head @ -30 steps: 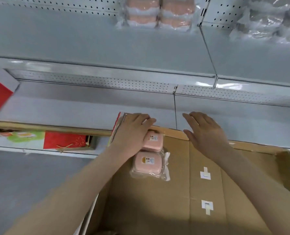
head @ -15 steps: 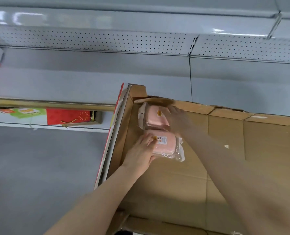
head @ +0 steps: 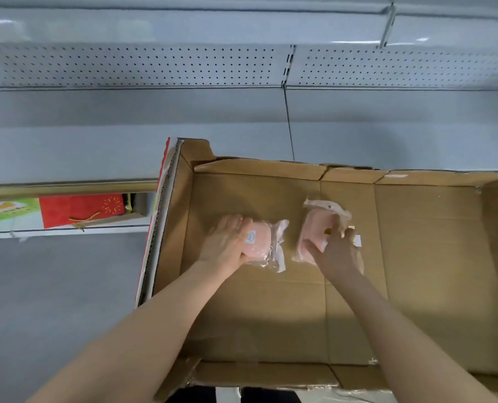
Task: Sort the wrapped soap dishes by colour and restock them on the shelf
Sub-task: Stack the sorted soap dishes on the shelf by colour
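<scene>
Two pink soap dishes in clear plastic wrap are held over the inside of a large cardboard box (head: 416,286). My left hand (head: 227,242) is closed around the left pink dish (head: 261,239), whose wrap sticks out to the right. My right hand (head: 336,251) grips the right pink dish (head: 316,232), tilted with its wrap tail pointing up. The two dishes are apart, with a gap between them. The grey metal shelf (head: 125,146) runs behind the box.
The box's left wall (head: 166,216) stands upright with a red outer edge. Lower left, a shelf holds a red gift box (head: 79,209) and a green package (head: 6,209). A perforated back panel (head: 125,65) spans the top. Grey floor lies at the left.
The two dishes were stacked in the box's far left corner. Each hand has since taken one and drawn it toward the box's middle, apart from the other. The view has tilted down.
</scene>
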A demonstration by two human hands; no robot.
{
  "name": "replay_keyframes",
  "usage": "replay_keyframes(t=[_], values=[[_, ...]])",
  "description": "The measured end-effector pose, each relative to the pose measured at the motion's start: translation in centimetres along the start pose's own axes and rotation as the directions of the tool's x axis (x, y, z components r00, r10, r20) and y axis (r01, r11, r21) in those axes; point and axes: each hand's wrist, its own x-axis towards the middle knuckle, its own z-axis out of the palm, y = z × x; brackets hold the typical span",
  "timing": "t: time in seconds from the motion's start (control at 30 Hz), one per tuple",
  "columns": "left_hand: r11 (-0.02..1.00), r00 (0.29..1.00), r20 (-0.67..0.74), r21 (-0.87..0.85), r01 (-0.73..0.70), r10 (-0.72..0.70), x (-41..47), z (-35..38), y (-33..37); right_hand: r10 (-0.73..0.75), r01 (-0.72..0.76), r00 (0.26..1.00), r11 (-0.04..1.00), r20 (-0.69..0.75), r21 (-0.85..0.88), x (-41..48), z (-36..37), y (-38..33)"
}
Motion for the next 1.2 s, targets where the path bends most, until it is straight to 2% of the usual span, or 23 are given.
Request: replay_keyframes(t=[0.07, 0.1, 0.2, 0.23, 0.3, 0.33, 0.4, 0.5, 0.6, 0.63, 0.7, 0.73, 0.8, 0.87, 1.07, 1.2], values=[[0.991, 0.991, 0.03, 0.031, 0.133, -0.134, -0.8, 0.0, 0.4, -0.003, 0.001, 0.999, 0.999, 0.039, 0.045, -1.3, 0.5, 0.3], [0.977, 0.976, 0.047, 0.028, 0.21, -0.212, -1.3, -0.1, 0.7, -0.027, 0.026, 0.999, 1.0, 0.04, 0.014, -1.7, 0.6, 0.4], [0.93, 0.928, 0.081, -0.028, 0.366, -0.363, -2.3, -0.6, 1.4, -0.18, 0.172, 0.983, 0.963, -0.021, -0.209, -1.9, -0.1, 0.7], [0.923, 0.922, 0.093, -0.047, 0.381, -0.376, -2.6, -0.7, 1.7, -0.288, 0.266, 0.957, 0.91, -0.024, -0.318, -1.6, -0.3, 0.9], [0.934, 0.933, 0.104, -0.065, 0.353, -0.345, -3.0, -0.9, 2.3, -0.49, 0.45, 0.87, 0.743, 0.056, -0.494, -0.9, -0.7, 1.3], [0.942, 0.942, 0.107, -0.08, 0.327, -0.318, -3.2, -0.9, 2.6, -0.537, 0.506, 0.835, 0.668, 0.117, -0.546, -0.7, -0.9, 1.4], [0.96, 0.958, 0.127, -0.078, 0.268, -0.257, -3.8, -0.8, 3.2, -0.548, 0.539, 0.815, 0.602, 0.185, -0.589, -0.2, -1.0, 1.8], [0.971, 0.959, 0.204, -0.094, 0.219, -0.196, -5.2, -0.1, 4.2, -0.528, 0.504, 0.835, 0.621, 0.155, -0.6, 0.0, -0.6, 2.9], [0.979, 0.968, 0.2, -0.105, 0.173, -0.15, -7.0, 0.4, 5.1, -0.465, 0.429, 0.881, 0.708, 0.087, -0.561, -0.9, 0.1, 4.1], [0.988, 0.977, 0.16, -0.03, 0.151, -0.144, -7.4, 0.4, 5.2, -0.445, 0.407, 0.893, 0.734, 0.067, -0.543, -1.3, 0.3, 4.6], [0.986, 0.999, -0.049, 0.166, 0.031, -0.023, -7.6, 0.5, 5.4, -0.437, 0.403, 0.898, 0.769, 0.053, -0.496, -1.9, 0.7, 5.4], [0.973, 0.993, -0.11, 0.231, -0.021, 0.048, -7.3, 0.2, 5.5, -0.443, 0.416, 0.894, 0.774, 0.062, -0.478, -2.1, 0.9, 5.8], [0.931, 0.984, -0.009, 0.324, -0.167, 0.18, -6.5, 0.8, 5.5, -0.455, 0.433, 0.888, 0.772, 0.072, -0.465, -2.1, 1.4, 6.3], [0.909, 0.965, 0.072, 0.326, -0.26, 0.251, -5.5, 1.5, 5.5, -0.467, 0.437, 0.882, 0.764, 0.059, -0.474, -2.0, 1.7, 6.7], [0.951, 0.963, -0.03, 0.169, -0.258, 0.266, -4.8, 1.8, 5.3, -0.442, 0.402, 0.897, 0.824, -0.01, -0.399, -2.8, -0.4, 6.7], [0.985, 0.99, 0.029, 0.102, -0.139, 0.137, -6.0, -0.9, 6.1, -0.446, 0.404, 0.891, 0.865, -0.087, -0.298, -4.6, -4.3, 6.2]])
